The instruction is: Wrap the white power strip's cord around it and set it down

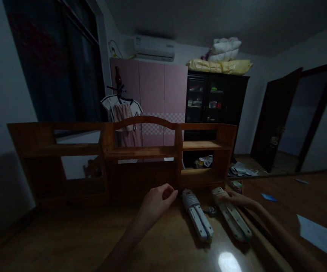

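Note:
On the wooden desk (75, 238) lie two white power strips with their cords wound round the far ends. My left hand (157, 202) hovers just left of the nearer power strip (197, 217); its fingers are curled loosely inward with nothing visible in them. My right hand (237, 198) rests on the far end of the second power strip (233, 215), fingers laid over its wound cord. A small dark plug or clip (212, 211) lies between the two strips.
A wooden shelf unit (123, 151) stands along the desk's back edge. Behind it are a pink wardrobe (157, 94), a dark glass cabinet (208, 102) and hanging clothes (123, 113). Papers (319, 234) lie at the right. An open doorway (302, 117) is at the far right.

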### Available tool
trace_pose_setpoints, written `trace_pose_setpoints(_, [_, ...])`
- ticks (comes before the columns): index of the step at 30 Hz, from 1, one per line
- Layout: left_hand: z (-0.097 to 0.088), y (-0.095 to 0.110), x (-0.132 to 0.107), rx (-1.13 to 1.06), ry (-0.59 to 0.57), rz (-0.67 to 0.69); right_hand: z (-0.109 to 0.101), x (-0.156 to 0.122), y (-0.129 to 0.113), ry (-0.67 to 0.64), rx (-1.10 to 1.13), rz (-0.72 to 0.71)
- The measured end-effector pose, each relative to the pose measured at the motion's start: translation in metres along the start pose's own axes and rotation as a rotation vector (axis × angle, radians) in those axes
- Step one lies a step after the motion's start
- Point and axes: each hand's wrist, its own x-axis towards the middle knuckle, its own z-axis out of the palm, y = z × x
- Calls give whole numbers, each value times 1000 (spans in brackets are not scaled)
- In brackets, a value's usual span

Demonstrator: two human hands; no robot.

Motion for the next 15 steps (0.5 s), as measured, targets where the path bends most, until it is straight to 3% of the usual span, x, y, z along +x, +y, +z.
trace_pose_setpoints(2, [4,-3,2,14,-7,-8,11,14,14,-211,50,27])
trace_pose_setpoints(5, [9,-9,3,34,-10,-18,22,29,29,-322,70,35])
trace_pose_setpoints(9, [12,-10,2,56,-9,-31,27,37,41,-250,17,-25])
trace_pose_setpoints(15, [18,-9,5,111,5,-30,26,28,34,84,-161,-219])
